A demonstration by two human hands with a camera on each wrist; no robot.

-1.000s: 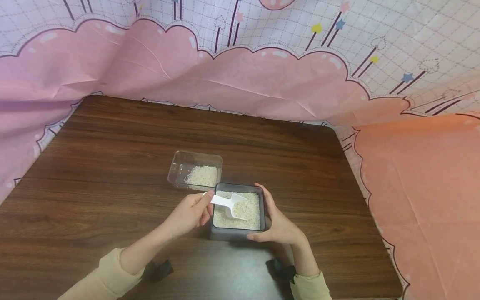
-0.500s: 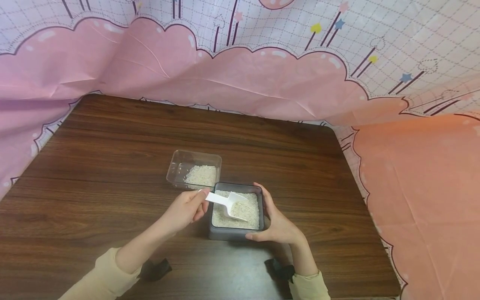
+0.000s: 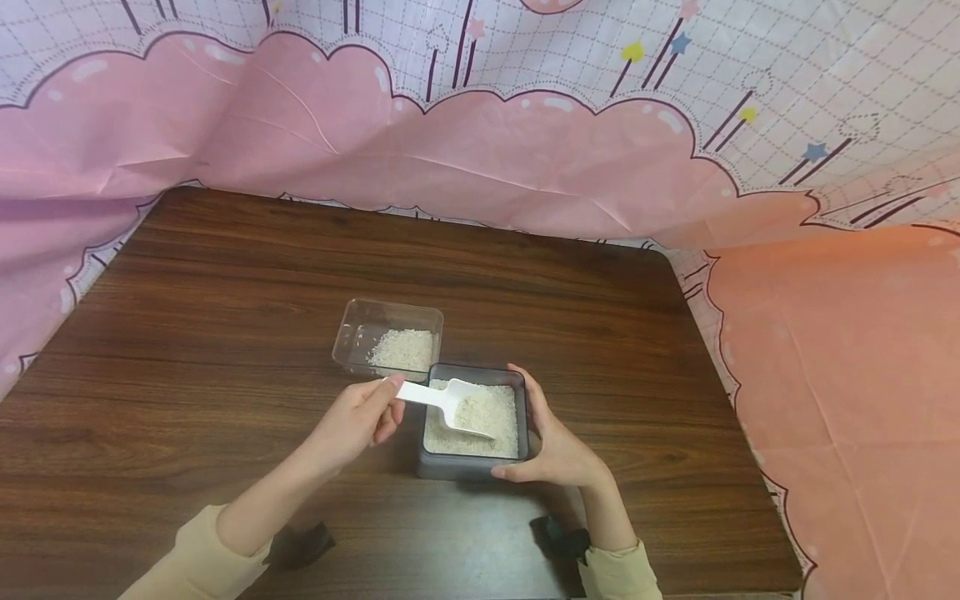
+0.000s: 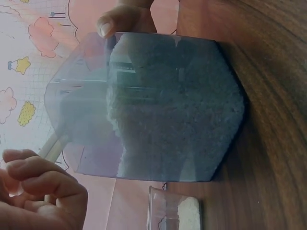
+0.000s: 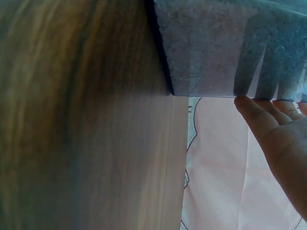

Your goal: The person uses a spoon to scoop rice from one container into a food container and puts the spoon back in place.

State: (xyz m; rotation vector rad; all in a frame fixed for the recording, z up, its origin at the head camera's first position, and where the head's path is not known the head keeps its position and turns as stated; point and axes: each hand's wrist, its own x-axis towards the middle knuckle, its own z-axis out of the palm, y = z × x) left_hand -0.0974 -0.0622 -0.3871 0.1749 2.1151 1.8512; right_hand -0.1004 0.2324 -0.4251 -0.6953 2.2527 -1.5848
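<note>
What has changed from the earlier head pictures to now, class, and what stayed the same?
The left hand has drawn the white scoop slightly to the person's left across the gray box. Nothing was newly grasped or released. The right hand stayed on the box; the clear tray stayed put.

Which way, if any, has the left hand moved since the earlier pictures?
Yes. Judged against the clear tray, the left hand has moved left in the head view, away from the grey box.

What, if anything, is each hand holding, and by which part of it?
The left hand grips the white scoop by the end of its handle; the right hand holds the gray container by its right side.
</note>
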